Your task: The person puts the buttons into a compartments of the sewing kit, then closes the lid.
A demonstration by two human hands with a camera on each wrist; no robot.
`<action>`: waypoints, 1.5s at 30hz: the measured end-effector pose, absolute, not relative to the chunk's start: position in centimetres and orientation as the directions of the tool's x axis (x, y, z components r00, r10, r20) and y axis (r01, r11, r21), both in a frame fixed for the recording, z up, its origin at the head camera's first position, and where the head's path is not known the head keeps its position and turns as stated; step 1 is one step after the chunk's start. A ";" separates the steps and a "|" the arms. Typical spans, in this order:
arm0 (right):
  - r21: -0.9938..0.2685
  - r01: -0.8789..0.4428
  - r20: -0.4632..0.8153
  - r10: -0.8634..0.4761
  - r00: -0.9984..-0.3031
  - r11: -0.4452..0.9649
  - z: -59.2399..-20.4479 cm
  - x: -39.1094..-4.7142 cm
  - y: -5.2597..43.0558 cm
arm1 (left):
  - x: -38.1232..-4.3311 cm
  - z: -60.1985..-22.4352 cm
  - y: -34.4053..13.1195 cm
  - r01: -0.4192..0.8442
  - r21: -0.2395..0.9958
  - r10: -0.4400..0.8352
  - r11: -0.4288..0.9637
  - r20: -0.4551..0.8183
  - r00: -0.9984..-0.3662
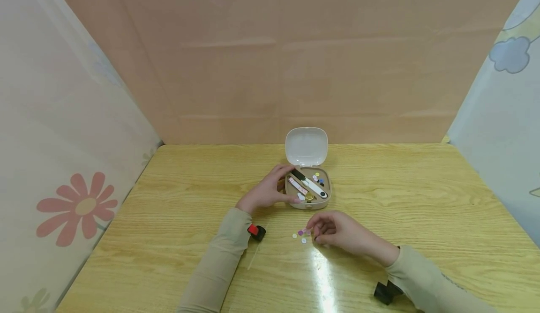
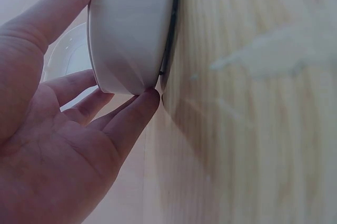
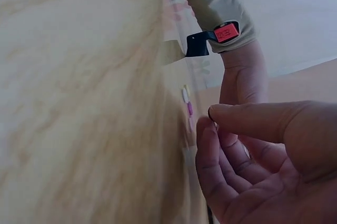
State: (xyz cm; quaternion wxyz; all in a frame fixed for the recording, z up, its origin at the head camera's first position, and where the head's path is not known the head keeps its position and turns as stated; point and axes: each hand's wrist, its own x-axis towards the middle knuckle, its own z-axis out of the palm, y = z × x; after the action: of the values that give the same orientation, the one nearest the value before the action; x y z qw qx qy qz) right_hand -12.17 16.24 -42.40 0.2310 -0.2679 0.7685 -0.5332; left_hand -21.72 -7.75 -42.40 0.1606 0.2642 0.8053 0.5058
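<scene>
A small white sewing box (image 1: 310, 205) stands on the table with its lid (image 1: 306, 146) up. My left hand (image 1: 267, 192) holds it by the left side, thumb at the front and fingers behind; the left wrist view shows the fingertips against its wall (image 2: 129, 34). Inside lie a black-and-white tool (image 1: 314, 187), a pink-patterned strip (image 1: 297, 185), a gold round piece (image 1: 309, 196) and several buttons (image 1: 321, 181). In front of the box, my right hand (image 1: 337, 231) pinches a small black button (image 3: 211, 114) between thumb and index finger, mostly covered by them.
Several loose buttons (image 1: 303, 241), white, purple and yellowish, lie on the wooden table (image 1: 401, 182) just left of my right fingertips. A brown backdrop (image 1: 223, 83) rises behind the table, with patterned cloth (image 1: 139, 107) at both sides.
</scene>
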 end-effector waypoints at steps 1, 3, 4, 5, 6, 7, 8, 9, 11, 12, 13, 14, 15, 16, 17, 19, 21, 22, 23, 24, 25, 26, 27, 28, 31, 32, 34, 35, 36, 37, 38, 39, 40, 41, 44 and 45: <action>-0.947 -0.159 -0.068 -0.658 -0.750 0.279 -42.3 -12.2 16.3 | -21.7 -42.3 -7.7 0.262 0.902 0.590 0.343 0.010 -0.808; -0.953 -0.143 -0.071 -0.655 -0.752 0.268 -42.2 -12.3 16.3 | -21.3 -41.7 -7.7 0.257 0.907 0.593 0.334 0.010 -0.805; -0.955 -0.140 -0.067 -0.655 -0.753 0.260 -42.1 -12.4 16.3 | -21.1 -41.3 -7.7 0.255 0.908 0.594 0.334 0.008 -0.805; -0.957 -0.138 -0.067 -0.654 -0.753 0.256 -42.0 -12.5 16.3 | -20.9 -40.9 -7.7 0.252 0.908 0.594 0.334 0.004 -0.804; -0.958 -0.142 -0.060 -0.655 -0.753 0.250 -41.9 -12.5 16.3 | -20.7 -40.4 -7.7 0.248 0.909 0.595 0.335 0.000 -0.804; -0.958 -0.149 -0.050 -0.657 -0.752 0.244 -41.8 -12.6 16.4 | -20.5 -40.0 -7.7 0.244 0.909 0.595 0.339 -0.005 -0.804; -0.959 -0.152 -0.045 -0.658 -0.752 0.239 -41.8 -12.7 16.4 | -20.3 -39.6 -7.6 0.241 0.909 0.594 0.340 -0.009 -0.804; -0.959 -0.159 -0.036 -0.658 -0.752 0.234 -41.7 -12.7 16.4 | -20.1 -39.3 -7.7 0.240 0.909 0.593 0.342 -0.011 -0.805; -0.957 -0.176 -0.019 -0.656 -0.754 0.230 -41.6 -12.8 16.5 | -20.0 -39.2 -7.7 0.243 0.906 0.592 0.346 -0.010 -0.806; -0.956 -0.188 -0.007 -0.657 -0.754 0.226 -41.5 -12.8 16.5 | -20.0 -39.1 -7.7 0.246 0.905 0.592 0.347 -0.008 -0.806; -0.953 -0.200 0.003 -0.655 -0.756 0.226 -41.4 -12.9 16.6 | -19.9 -39.1 -7.7 0.248 0.905 0.592 0.347 -0.006 -0.806; -0.951 -0.209 0.010 -0.652 -0.758 0.227 -41.3 -12.9 16.6 | -19.9 -39.1 -7.7 0.249 0.905 0.592 0.344 -0.003 -0.806; -0.948 -0.218 0.017 -0.647 -0.762 0.232 -41.2 -12.9 16.6 | -20.0 -39.2 -7.7 0.250 0.907 0.593 0.340 -0.001 -0.805; -0.945 -0.229 0.024 -0.645 -0.764 0.236 -41.2 -13.0 16.7 | -20.0 -39.2 -7.6 0.249 0.909 0.595 0.335 0.000 -0.803; -0.941 -0.238 0.030 -0.642 -0.766 0.240 -41.1 -13.0 16.7 | -20.0 -39.2 -7.6 0.245 0.913 0.598 0.326 0.002 -0.801; -0.940 -0.237 0.029 -0.633 -0.773 0.246 -40.9 -13.1 16.8 | -20.1 -39.2 -7.6 0.239 0.920 0.602 0.311 0.004 -0.798; -0.941 -0.231 0.027 -0.627 -0.778 0.247 -40.7 -13.2 16.9 | -20.1 -39.3 -7.6 0.236 0.924 0.606 0.300 0.007 -0.795; -0.941 -0.230 0.027 -0.625 -0.780 0.246 -40.6 -13.2 16.9 | -20.1 -39.3 -7.6 0.237 0.925 0.607 0.299 0.007 -0.795; -0.943 -0.228 0.028 -0.623 -0.782 0.243 -40.5 -13.3 17.0 | -20.1 -39.3 -7.6 0.236 0.925 0.608 0.298 0.008 -0.794; -0.945 -0.225 0.029 -0.623 -0.782 0.238 -40.5 -13.3 17.0 | -20.1 -39.3 -7.6 0.237 0.925 0.606 0.298 0.008 -0.795; -0.946 -0.224 0.031 -0.622 -0.783 0.236 -40.4 -13.4 17.1 | -20.1 -39.4 -7.6 0.237 0.924 0.605 0.301 0.007 -0.796; -0.946 -0.226 0.033 -0.623 -0.782 0.233 -40.4 -13.4 17.1 | -20.1 -39.4 -7.6 0.237 0.923 0.605 0.303 0.006 -0.797; -0.946 -0.227 0.035 -0.623 -0.782 0.232 -40.3 -13.5 17.1 | -20.1 -39.3 -7.6 0.236 0.923 0.604 0.304 0.005 -0.797; -0.944 -0.231 0.037 -0.621 -0.783 0.235 -40.3 -13.6 17.1 | -20.1 -39.3 -7.6 0.236 0.923 0.604 0.305 0.004 -0.797; -0.941 -0.233 0.035 -0.615 -0.788 0.244 -40.1 -13.8 17.2 | -20.1 -39.3 -7.6 0.233 0.924 0.604 0.303 0.003 -0.797; -0.941 -0.235 0.037 -0.613 -0.789 0.245 -40.0 -13.9 17.2 | -20.1 -39.2 -7.7 0.231 0.925 0.604 0.301 0.003 -0.797; -0.941 -0.230 0.036 -0.605 -0.796 0.248 -39.8 -14.1 17.3 | -20.1 -39.2 -7.6 0.230 0.925 0.603 0.301 0.002 -0.798; -0.943 -0.224 0.034 -0.601 -0.799 0.246 -39.8 -14.1 17.3 | -20.1 -39.2 -7.6 0.229 0.925 0.602 0.302 0.001 -0.798; -0.946 -0.219 0.033 -0.598 -0.801 0.240 -39.7 -14.2 17.3 | -20.1 -39.2 -7.6 0.228 0.925 0.601 0.303 0.000 -0.799; -0.948 -0.214 0.033 -0.595 -0.803 0.236 -39.6 -14.3 17.3 | -20.1 -39.2 -7.6 0.227 0.925 0.601 0.306 -0.003 -0.799; -0.950 -0.209 0.032 -0.592 -0.805 0.233 -39.5 -14.4 17.3 | -20.1 -39.2 -7.6 0.227 0.924 0.600 0.307 -0.003 -0.800; -0.952 -0.205 0.033 -0.591 -0.806 0.226 -39.4 -14.4 17.3 | -20.1 -39.3 -7.6 0.226 0.924 0.600 0.309 -0.005 -0.800; -0.954 -0.202 0.034 -0.590 -0.807 0.221 -39.3 -14.5 17.3 | -20.1 -39.3 -7.6 0.226 0.924 0.600 0.308 -0.005 -0.800; -0.956 -0.199 0.035 -0.590 -0.806 0.214 -39.3 -14.6 17.3 | -20.2 -39.3 -7.6 0.228 0.925 0.602 0.303 -0.001 -0.799; -0.960 -0.188 0.032 -0.586 -0.810 0.207 -39.1 -14.9 17.4 | -20.2 -39.4 -7.6 0.234 0.929 0.608 0.286 0.013 -0.794; -0.961 -0.187 0.033 -0.585 -0.811 0.204 -39.1 -15.0 17.5 | -20.3 -39.4 -7.6 0.236 0.931 0.611 0.280 0.016 -0.791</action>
State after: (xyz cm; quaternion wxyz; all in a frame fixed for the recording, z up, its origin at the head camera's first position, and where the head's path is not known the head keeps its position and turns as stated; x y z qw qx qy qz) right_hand -15.03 17.50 -39.07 0.1725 -0.2548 0.7566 -0.5769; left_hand -20.26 -7.65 -39.45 0.1755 0.2712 0.7806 0.5351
